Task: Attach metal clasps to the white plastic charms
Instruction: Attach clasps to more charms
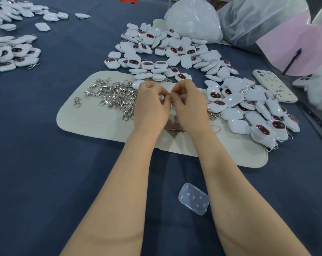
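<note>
Head view: we find left hand [151, 103] and right hand [189, 105], fingers curled, pinching one clasp [170, 96] above the mat [93, 122], charms [175, 50] heaped beyond; loose grip risks dropping it among the spare clasps [115, 95].

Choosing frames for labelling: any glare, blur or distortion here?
Head view: soft even light, faint shadow on the off-white mat; small glare patches on the glossy white plastic charms; mild wide-angle bending toward the edges; a smeared white shape at the right edge.
</note>
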Available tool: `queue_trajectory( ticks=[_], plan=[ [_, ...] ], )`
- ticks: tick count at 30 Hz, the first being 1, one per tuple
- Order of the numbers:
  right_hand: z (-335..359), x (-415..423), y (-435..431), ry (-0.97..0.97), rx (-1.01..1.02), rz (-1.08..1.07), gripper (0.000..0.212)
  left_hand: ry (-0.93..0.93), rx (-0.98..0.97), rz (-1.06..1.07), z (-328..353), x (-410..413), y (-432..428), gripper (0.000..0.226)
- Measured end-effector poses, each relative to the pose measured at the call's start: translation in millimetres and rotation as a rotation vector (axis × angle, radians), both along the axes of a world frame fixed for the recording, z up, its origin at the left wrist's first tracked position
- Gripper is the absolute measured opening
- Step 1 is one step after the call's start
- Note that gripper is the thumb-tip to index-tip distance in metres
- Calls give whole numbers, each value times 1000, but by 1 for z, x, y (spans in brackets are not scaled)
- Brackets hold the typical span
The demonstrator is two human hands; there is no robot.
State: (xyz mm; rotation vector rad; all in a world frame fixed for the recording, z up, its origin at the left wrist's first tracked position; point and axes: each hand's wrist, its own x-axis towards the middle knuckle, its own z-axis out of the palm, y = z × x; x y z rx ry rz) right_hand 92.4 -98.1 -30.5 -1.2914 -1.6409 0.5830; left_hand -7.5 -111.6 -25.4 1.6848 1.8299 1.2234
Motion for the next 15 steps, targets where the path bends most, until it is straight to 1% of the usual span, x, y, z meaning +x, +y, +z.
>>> queue_trajectory(
  ticks=[4,9,15],
  plan=[
    [0,0,0,19,-19,20,8,-1,27,6,-1,3,0,10],
    [0,1,1,2,8,-35,16,-10,59,59,0,2,1,13],
    [-2,-2,1,-4,53,-52,7,24,56,76,0,2,0,15]
  ],
)
